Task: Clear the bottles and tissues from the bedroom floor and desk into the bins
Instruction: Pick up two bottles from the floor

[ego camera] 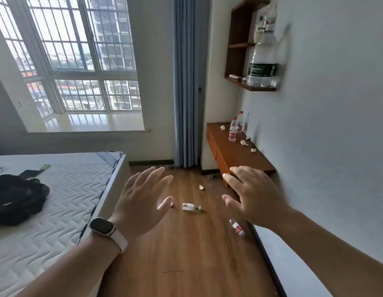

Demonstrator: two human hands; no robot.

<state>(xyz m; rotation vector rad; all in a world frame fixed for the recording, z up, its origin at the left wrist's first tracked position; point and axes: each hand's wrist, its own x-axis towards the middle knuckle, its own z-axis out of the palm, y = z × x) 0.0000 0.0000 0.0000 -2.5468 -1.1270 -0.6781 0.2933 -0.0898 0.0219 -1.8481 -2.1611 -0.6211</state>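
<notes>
While both arms are held out over the floor (186, 254), neither has anything in it: the left grip (141, 202), the one with the watch (101, 226) on its wrist, is spread wide and empty, and the right grip (250, 196) is just as flat-fingered and bare, hanging in front of the desk's near corner. From where I stand this looks like the very start of the job, judging by how much lies about. A bottle (237, 227) lies on its side on the floor close to the right-hand wall, just below the right grip. Further out there is a white carton (188, 206) with a tiny green-capped thing beside it, a tissue (200, 187) beyond that, and another scrap peeping out by the left thumb. On the desk (235, 159) two desk bottles (233, 130) stand upright near the wall, with desk tissues (244, 142) scattered round them. A big bottle (263, 61) stands on the shelf (250, 88), a spot the task does not name. Something small lies under the desk too, but I cannot make out what. No bin is in sight. My guess is that the bottle on the floor is the nearest pick: the right grip would have to drop low and close round its body as it lies — it may roll on those smooth boards — and then a bin must be found.
</notes>
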